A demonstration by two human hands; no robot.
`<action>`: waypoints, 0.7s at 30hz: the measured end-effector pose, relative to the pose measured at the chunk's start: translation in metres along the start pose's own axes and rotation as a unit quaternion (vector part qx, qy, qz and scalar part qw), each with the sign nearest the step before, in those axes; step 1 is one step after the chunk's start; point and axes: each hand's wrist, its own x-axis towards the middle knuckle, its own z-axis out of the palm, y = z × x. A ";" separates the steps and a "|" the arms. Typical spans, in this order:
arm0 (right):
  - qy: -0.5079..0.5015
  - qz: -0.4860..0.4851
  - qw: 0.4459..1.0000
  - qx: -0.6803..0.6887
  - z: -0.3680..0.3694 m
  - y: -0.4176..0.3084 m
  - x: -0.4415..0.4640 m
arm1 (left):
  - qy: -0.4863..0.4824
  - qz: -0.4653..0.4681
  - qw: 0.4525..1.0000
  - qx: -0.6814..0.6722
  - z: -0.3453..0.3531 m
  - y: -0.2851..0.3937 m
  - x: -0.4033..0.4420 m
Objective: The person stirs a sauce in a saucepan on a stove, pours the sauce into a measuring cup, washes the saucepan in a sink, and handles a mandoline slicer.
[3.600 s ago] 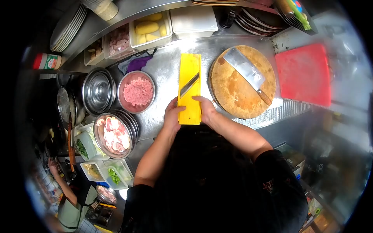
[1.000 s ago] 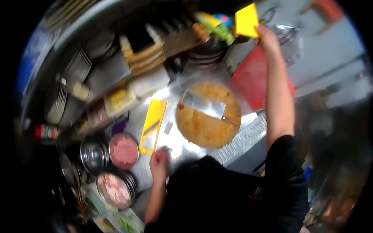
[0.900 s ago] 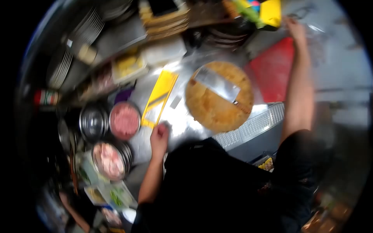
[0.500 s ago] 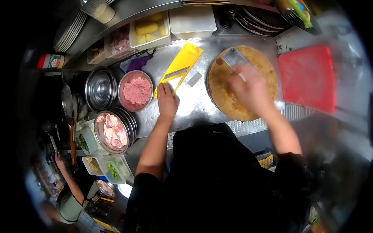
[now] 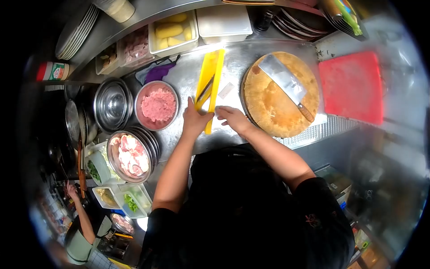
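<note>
A yellow mandoline slicer (image 5: 209,74) stands out at the middle of the steel counter, tilted somewhat on its side. My left hand (image 5: 196,121) grips its near end, thumb and fingers closed around the edge. Just to the right, my right hand (image 5: 234,120) has its fingers apart, close beside the slicer and holding nothing that I can see. A small flat rectangular plate (image 5: 225,90) lies on the counter beyond it. On the round wooden chopping block (image 5: 264,101) rests a cleaver (image 5: 283,80), its wooden handle pointing toward me.
Left of the slicer are a bowl of minced meat (image 5: 158,106), a bowl of meat pieces (image 5: 130,154) and stacked metal bowls (image 5: 112,104). Tubs of food, including peeled potatoes (image 5: 169,30), line the back. A red cutting board (image 5: 351,87) lies right. Another person's arm (image 5: 83,215) shows lower left.
My right hand has let go of the cleaver, leaving it on the block, and moved left to the slicer. The slicer has been turned and tipped in my left hand.
</note>
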 end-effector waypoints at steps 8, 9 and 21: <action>0.063 -0.027 0.987 0.145 0.019 -0.050 -0.039 | 0.028 0.028 0.998 -0.051 0.013 0.023 -0.038; 0.077 -0.033 0.986 0.143 0.014 -0.049 -0.046 | 0.042 0.034 0.998 -0.019 0.012 0.037 -0.045; 0.119 -0.131 0.955 0.240 -0.061 -0.023 -0.139 | 0.063 0.389 0.919 0.033 0.036 0.127 -0.067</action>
